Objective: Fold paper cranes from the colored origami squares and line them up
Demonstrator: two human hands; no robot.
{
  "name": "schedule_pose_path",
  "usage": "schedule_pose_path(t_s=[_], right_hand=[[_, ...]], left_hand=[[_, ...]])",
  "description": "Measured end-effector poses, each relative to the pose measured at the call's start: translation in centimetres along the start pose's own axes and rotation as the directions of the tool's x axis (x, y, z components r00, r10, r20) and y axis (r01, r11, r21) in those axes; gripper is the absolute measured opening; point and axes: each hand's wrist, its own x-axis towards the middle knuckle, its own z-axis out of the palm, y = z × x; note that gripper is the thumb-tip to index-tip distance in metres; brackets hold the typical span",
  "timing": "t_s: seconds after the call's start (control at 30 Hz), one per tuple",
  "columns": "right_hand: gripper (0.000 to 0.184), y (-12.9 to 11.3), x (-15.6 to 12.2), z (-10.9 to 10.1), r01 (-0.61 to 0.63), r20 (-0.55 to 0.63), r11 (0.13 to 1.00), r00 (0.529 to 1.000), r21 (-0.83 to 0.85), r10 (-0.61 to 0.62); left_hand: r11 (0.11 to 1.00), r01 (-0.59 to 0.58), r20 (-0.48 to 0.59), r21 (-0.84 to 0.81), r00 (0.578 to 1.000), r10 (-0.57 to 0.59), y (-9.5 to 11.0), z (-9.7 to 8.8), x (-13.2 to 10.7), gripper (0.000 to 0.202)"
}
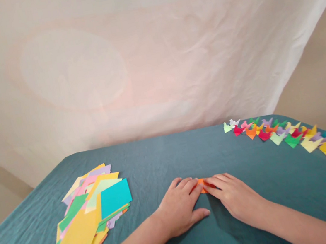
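A small piece of folded orange paper (202, 185) lies on the table at the front middle, mostly covered by fingers. My left hand (182, 205) rests flat beside it, thumb stretched away and fingertips pressing on the paper's left side. From the right, my right hand (234, 193) reaches in with its fingers together, gripping the paper's right end. The orange folds under the fingertips are hidden, so the exact shape cannot be made out.
On the left lies a loose pile of coloured paper sheets (81, 229), a blue sheet (115, 198) on top. Several folded paper birds (293, 140) stand in rows along the right side. Dark green cloth (163, 159) covers the table; a pale curtain (151, 56) hangs behind.
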Motion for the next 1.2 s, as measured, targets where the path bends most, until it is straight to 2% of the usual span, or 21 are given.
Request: schedule_pose_path(t_s=[0.17, 0.63, 1.07, 1.2], right_hand=[[0.032, -0.1, 0.1, 0.0, -0.006, 0.009, 1.000, 1.000, -0.006, 0.006], [0.029, -0.1, 0.3, -0.2, 0.025, -0.006, 0.999, 1.000, -0.037, -0.026], [0.029, -0.2, 0.4, -0.4, 0.022, 0.029, 0.999, 0.999, -0.032, -0.021], [0.028, -0.1, 0.4, -0.3, 0.018, 0.039, 0.999, 0.999, -0.045, -0.017]], left_hand=[[0.998, -0.055, 0.028, -0.018, 0.998, 0.056, -0.4, -0.4, -0.2, 0.054], [0.995, -0.101, 0.042, 0.022, 0.994, 0.100, -1.0, -1.5, -0.3, 0.045], [0.997, -0.037, 0.064, 0.074, 0.997, 0.032, -0.8, -2.9, -0.8, 0.041], [0.995, -0.010, 0.110, 0.101, 0.994, -0.002, -0.6, -3.4, -0.8, 0.039]])
